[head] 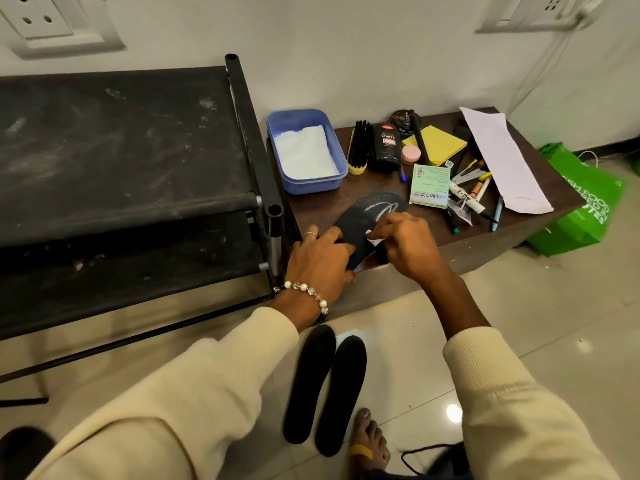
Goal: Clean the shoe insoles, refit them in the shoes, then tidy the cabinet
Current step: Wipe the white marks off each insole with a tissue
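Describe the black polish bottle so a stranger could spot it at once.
Start at the brown cabinet top against the wall, right of the black rack. Just right of the blue tub lies a yellow-backed brush; the bottle lies beside that. It alone is black with a red "Cherry" label.

white wall (346,46), glossy tiled floor (554,323), dusty black rack (121,150).
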Tool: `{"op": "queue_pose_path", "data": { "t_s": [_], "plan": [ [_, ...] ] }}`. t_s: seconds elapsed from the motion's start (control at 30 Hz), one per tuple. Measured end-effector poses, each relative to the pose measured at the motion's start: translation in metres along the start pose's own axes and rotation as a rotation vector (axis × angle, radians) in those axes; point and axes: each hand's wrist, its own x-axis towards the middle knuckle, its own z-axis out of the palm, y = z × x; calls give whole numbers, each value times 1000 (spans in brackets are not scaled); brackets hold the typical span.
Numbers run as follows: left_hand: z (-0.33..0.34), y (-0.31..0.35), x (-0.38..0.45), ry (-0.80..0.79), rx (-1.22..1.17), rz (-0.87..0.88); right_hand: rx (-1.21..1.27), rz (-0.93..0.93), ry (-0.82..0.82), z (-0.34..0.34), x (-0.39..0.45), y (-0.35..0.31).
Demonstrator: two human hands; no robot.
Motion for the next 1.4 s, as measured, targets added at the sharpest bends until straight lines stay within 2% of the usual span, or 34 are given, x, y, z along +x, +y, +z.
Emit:
{"op": "queue_pose_path", "data": {
  "t_s": [0.17, 0.23, 0.43, 0.5, 0.67, 0.9, 1.1, 1.17, 1.3, 1.4],
  "plan": [
    [3, -4, 0, 4, -9, 13, -89, 234, 100, 4, 6, 15],
    [4, -5, 1, 3, -10, 16, -103, 274, 122, 6, 9, 13],
    [3, -5, 2, 6, -1, 17, -74, 23, 10, 6, 7, -4],
    [4, -6, 2, 12, -5, 21, -72, 54, 31, 6, 8, 1],
    [5, -7, 2, 17, -11, 33, -112, 305, 102, 7, 11, 7],
    [5, -5, 2, 36, -18, 24, -104, 54, 5, 8, 19, -18],
    [5, -7, 1, 26, -28, 31, -23, 368, 155, 12, 17, 5],
    [4, -7, 1, 29, -30, 29, -42, 333, 159, 11, 19, -3],
    [3, -6, 2, 32, -33, 26, -100, 152, 58, 12, 24, -21],
    [3, -6, 1, 27, -43, 29, -100, 197, 93, 11, 25, -14]
  ]
}}
